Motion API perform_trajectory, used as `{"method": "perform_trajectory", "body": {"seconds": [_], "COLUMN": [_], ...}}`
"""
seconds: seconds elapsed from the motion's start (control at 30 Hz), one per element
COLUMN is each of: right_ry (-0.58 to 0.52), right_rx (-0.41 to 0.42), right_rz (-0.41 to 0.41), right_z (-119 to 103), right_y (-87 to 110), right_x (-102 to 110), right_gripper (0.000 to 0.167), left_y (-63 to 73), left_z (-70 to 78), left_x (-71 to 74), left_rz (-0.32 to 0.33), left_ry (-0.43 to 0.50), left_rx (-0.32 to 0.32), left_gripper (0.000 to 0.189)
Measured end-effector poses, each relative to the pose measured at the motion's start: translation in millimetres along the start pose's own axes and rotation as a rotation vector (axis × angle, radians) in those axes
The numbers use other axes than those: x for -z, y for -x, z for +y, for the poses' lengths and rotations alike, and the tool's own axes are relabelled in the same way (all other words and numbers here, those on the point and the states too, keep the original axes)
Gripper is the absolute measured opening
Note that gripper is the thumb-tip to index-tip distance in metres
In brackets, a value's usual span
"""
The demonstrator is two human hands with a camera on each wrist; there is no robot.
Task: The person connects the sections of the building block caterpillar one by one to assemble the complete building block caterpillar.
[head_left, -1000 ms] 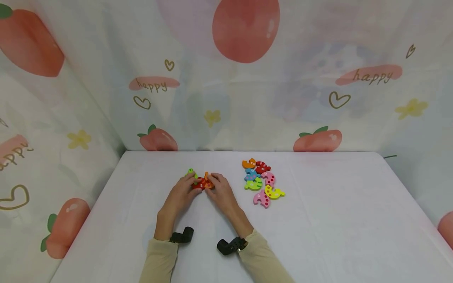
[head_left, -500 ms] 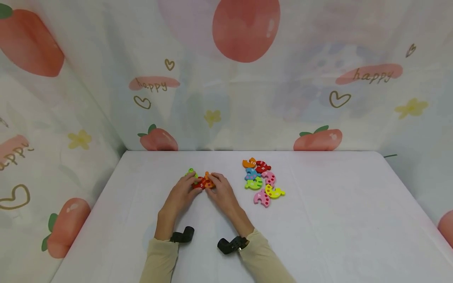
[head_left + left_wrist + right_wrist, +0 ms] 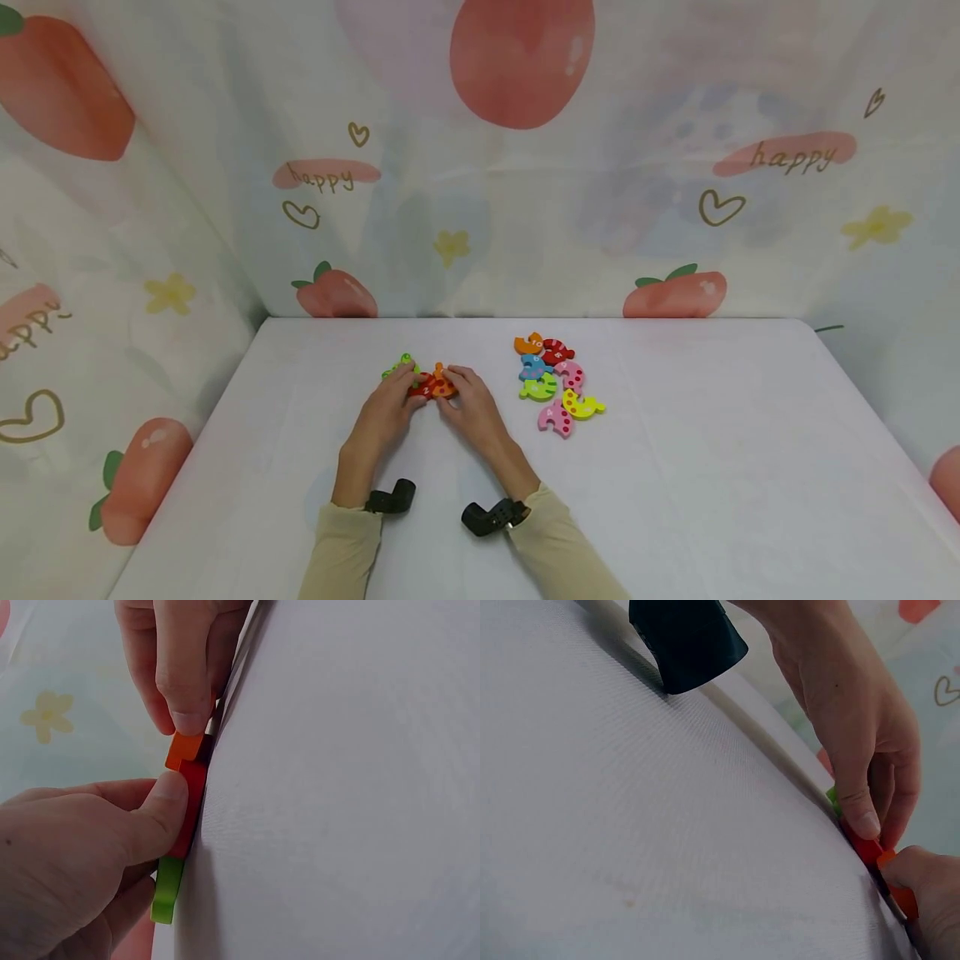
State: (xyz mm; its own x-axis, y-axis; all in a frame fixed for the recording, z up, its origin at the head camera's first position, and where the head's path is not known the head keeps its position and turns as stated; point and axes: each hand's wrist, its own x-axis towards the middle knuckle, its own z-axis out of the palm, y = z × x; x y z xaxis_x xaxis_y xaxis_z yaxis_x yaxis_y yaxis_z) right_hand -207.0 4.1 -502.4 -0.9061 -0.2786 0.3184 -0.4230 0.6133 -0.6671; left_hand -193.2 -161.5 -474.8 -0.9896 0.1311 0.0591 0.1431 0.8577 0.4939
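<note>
My left hand (image 3: 384,410) pinches a red wooden puzzle piece (image 3: 192,799) with a white numeral, thumb on its near side in the left wrist view. My right hand (image 3: 476,413) holds an orange spotted piece (image 3: 443,386) between thumb and fingers. The orange and red pieces touch, edge to edge, flat on the table. On the red piece's other side sits a green piece (image 3: 168,889), against it in the left wrist view. In the head view the left fingers partly cover the green and red pieces.
To the right lie several loose animal-shaped pieces: orange (image 3: 528,343), red (image 3: 558,352), blue (image 3: 535,367), light green (image 3: 538,387), two pink (image 3: 572,377), and yellow (image 3: 582,406). They rest on a white-covered table (image 3: 712,467). A patterned cloth (image 3: 495,208) hangs behind it.
My left hand has shifted slightly right along the row, and more of the green piece shows beyond its fingers. My right hand stays at the orange piece, nearly still.
</note>
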Motion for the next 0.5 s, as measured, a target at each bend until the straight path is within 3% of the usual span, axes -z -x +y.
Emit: {"method": "perform_trajectory", "body": {"seconds": [0.13,0.5], "right_ry": [-0.022,-0.042], "right_rx": [0.007,0.057], "right_rz": [0.001,-0.006], "right_z": [-0.2,2.6], "right_y": [0.7,1.6], "right_x": [-0.4,-1.8], "right_gripper": [0.043,0.037], "left_y": [-1.2,-0.6], "left_z": [0.5,0.9], "left_x": [-1.5,-3.6], "left_rz": [-0.01,0.039], "left_ry": [-0.028,-0.063], "left_rx": [0.002,-0.042], "left_gripper": [0.037,0.039]}}
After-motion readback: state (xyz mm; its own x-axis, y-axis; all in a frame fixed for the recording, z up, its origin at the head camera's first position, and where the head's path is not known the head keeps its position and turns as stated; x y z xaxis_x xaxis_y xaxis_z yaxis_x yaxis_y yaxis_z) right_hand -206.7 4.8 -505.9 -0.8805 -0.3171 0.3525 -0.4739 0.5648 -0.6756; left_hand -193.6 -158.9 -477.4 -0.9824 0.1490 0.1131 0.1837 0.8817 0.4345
